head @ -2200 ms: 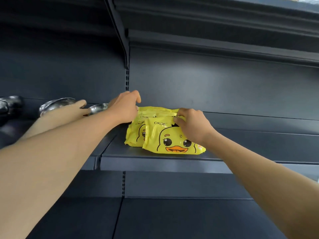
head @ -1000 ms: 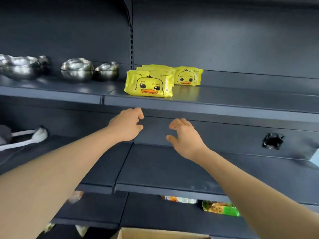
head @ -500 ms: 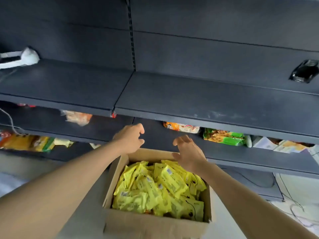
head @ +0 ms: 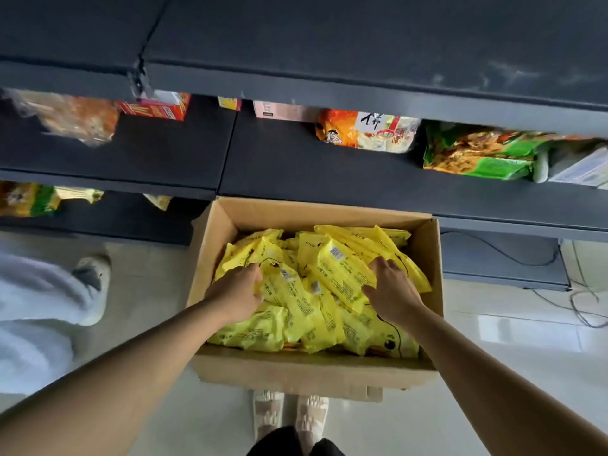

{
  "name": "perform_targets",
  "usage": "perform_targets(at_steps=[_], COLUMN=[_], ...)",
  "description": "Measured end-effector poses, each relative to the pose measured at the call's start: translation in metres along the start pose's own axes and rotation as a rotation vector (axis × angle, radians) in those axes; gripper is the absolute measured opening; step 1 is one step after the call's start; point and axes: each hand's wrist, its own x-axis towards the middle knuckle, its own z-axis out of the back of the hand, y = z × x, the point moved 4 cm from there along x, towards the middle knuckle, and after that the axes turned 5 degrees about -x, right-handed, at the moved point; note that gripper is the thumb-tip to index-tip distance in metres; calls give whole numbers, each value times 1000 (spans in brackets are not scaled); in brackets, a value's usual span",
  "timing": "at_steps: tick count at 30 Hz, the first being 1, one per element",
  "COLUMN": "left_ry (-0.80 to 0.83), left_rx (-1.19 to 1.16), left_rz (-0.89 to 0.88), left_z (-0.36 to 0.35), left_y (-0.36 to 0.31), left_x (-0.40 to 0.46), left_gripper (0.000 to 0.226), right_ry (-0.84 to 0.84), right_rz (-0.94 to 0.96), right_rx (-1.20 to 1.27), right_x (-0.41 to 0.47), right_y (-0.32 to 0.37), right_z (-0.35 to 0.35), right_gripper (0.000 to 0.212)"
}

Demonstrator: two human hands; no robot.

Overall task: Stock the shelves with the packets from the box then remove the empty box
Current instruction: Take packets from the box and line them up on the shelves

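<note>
- Both hands reached down into the cardboard box, arms stretched forward.
- Left hand lay curled on a yellow packet, fingers closing round its edge.
- Right hand pinched another packet, thumb at its rim.
- Box sat on the floor, its far wall just beside the lower shelf.

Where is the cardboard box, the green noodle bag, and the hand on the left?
cardboard box (head: pixel 296 373), head view, front wall.
green noodle bag (head: pixel 477 156), head view, its middle.
left hand (head: pixel 235 292), head view, back of hand.
</note>
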Motion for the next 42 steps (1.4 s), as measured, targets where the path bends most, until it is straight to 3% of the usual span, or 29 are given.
perform_targets(at_steps=[5,10,15,18,22,25,27,28,31,34,37,42], left_ry=[7,78,189,183,134,58,-26,-75,-186,-239,-164,-35], left_rx=[34,115,584,703,732,665,612,604,632,636,608,411], left_rz=[-52,-220,-398,-405,-438,-492,-477,-488,-602,-700,-661,-600], left_z=[-26,-46,-65,-64,-53,-43,-34,-30,-28,-43,-64,-69], left_y=[2,-16,-33,-33,-40,-46,-48,-49,-51,-36,-12,14], left_x=[47,81,93,95,81,67,62,60,54,52,51,52], left_gripper=[40,70,78,71,46,43,43,44,54,66,66,44], right_ry=[-26,-54,-14,-209,-520,-281,-73,-45,-153,-239,-190,-48], right_rz=[-106,-142,-81,49,151,179,136,97,13,21,105,147], right_rx=[40,-43,122,63,-222,-405,-364,-287,-82,-12,-13,-170], right_x=[46,58,50,40,19,17,15,14,13,19,28,39], right_y=[-16,-13,-9,-13,-29,-43,-54,-57,-59,-56,-46,-34], right_z=[-37,-65,-74,-64,-48,-61,-75,-77,-73,-68,-71,-86], right_gripper=[53,67,41,25,35,53,60,58,40,36,48,77])
